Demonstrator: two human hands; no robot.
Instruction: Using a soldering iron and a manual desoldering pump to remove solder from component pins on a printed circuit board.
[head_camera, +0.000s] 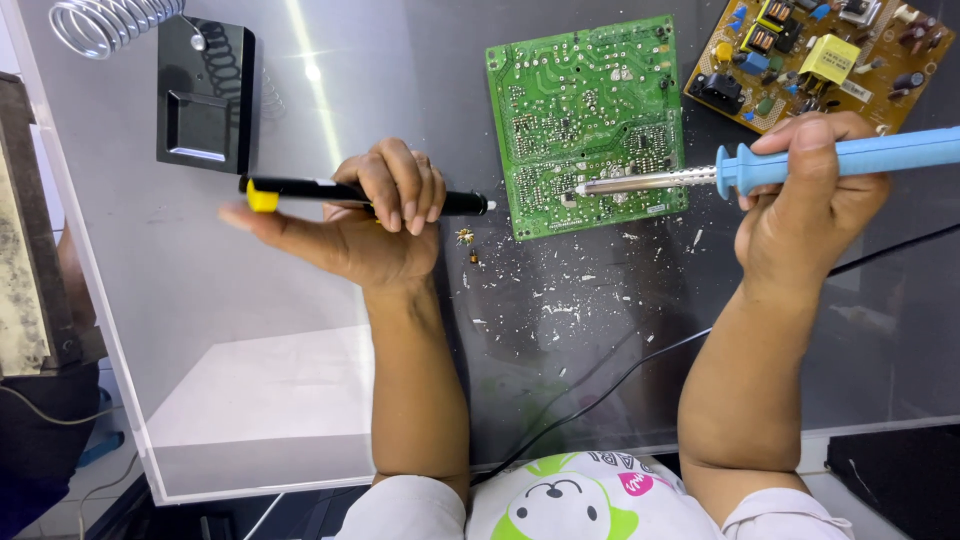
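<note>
Left hand (385, 215) up over the glass table (250, 300), fingers (405, 195) curled tight around a black pump (365, 195), the solder-sucking kind, held level. Its yellow plunger end (262, 197) pokes out past the thumb side, and its pale tip (487, 205) points out beyond the fingertips toward the green board (585, 120), stopping just short of the board's near edge.

Right hand (810, 200) wrapped firmly around the blue handle of an iron (800, 165), thumb laid over the top. The metal shaft runs out from the fingers, and its tip (582, 187) is down on the green board's lower part, right among the solder joints. Pump tip and iron tip sit near each other, apart.

Below the fingers of both hands, white flecks (570, 290) lie scattered across the dark glass, and a small loose part (465, 238) sits just under the pump's tip. A black cable (600, 395) trails back between the forearms. Beyond the right knuckles lies a brown board (820, 60) packed with components. Beyond the left hand, a black stand (205, 95) with a wire coil (105, 25).
</note>
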